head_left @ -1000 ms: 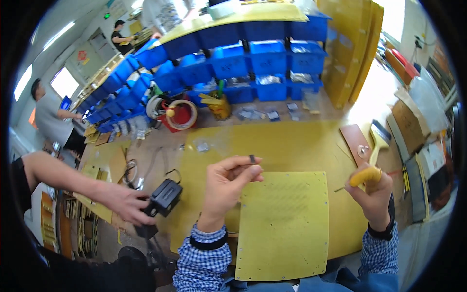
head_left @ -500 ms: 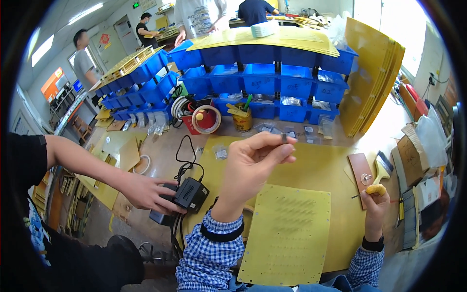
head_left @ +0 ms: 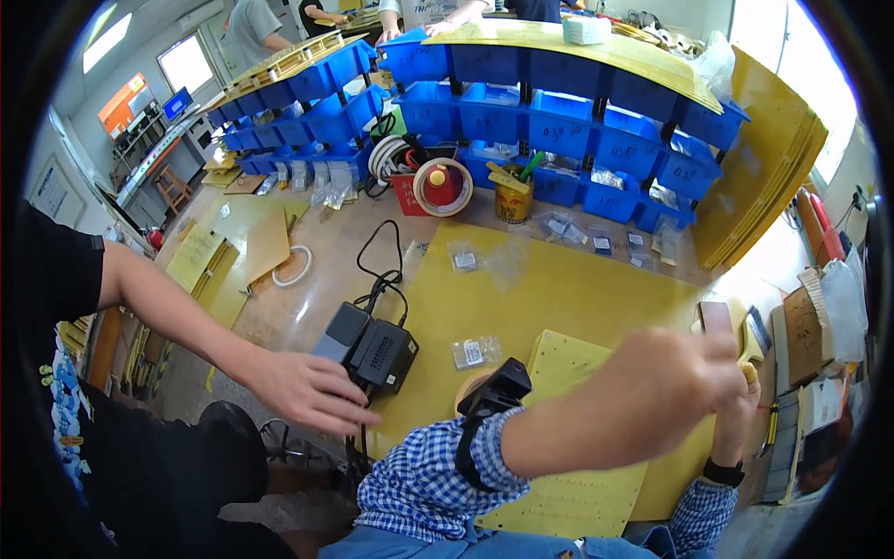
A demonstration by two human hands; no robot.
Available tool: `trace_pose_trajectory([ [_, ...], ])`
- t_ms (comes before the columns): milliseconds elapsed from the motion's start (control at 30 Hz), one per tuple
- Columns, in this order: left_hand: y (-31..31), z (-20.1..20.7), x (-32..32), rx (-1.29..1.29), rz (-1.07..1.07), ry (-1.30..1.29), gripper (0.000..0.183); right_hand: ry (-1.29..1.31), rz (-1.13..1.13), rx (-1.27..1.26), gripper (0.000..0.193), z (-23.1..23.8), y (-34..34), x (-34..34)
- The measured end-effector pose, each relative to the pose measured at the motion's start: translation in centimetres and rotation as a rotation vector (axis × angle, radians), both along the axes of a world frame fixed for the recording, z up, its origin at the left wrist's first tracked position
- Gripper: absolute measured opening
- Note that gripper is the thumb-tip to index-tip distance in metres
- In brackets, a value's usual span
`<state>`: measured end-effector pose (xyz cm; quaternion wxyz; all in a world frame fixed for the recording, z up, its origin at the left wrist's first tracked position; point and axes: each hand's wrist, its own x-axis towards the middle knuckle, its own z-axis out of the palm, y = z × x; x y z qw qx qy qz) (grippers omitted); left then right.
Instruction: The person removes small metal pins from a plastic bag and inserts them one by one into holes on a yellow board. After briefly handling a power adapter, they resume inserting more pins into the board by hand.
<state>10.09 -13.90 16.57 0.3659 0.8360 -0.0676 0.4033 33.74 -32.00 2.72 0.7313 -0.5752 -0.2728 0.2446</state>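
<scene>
My left hand [head_left: 633, 396] reaches across to the right above a yellow perforated board [head_left: 568, 498], hiding part of it. It is blurred, and its fingertips are hidden, so what it holds does not show. Close against it is my right hand [head_left: 734, 424], its fingers curled and partly covered. A yellow finger cot [head_left: 749, 372] sits on one of its fingers. Whatever these fingers pinch cannot be made out. A black device [head_left: 503, 384] is strapped to my left wrist. Beyond my right hand lie a brown plate [head_left: 715, 317] and a wide brush [head_left: 756, 337].
At left, a co-worker's hand [head_left: 312, 391] is beside black power boxes [head_left: 372, 347] with cables. A small clear bag [head_left: 477, 352] lies on the yellow sheet [head_left: 549, 284]. Behind stand a tape roll [head_left: 442, 186], a pen tin [head_left: 513, 200] and blue bins [head_left: 559, 130]. Cartons [head_left: 805, 312] stand at right.
My left hand has swung from the middle to the right, up to my right hand. The co-worker's hand has lifted off the black boxes slightly. The head view has shifted.
</scene>
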Motion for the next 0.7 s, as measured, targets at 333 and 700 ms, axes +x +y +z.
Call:
trace_pose_trajectory([
  [333,-8.8,-2.2,-1.7,-0.051,-0.170,-0.205,0.010,-0.020,-0.059,0.059,0.015,-1.7,-0.6,2.9],
  [700,-10.1,-0.6,-1.9,0.000,-0.274,-0.346,0.018,-0.025,0.021,0.071,0.016,-2.1,-1.7,4.2],
])
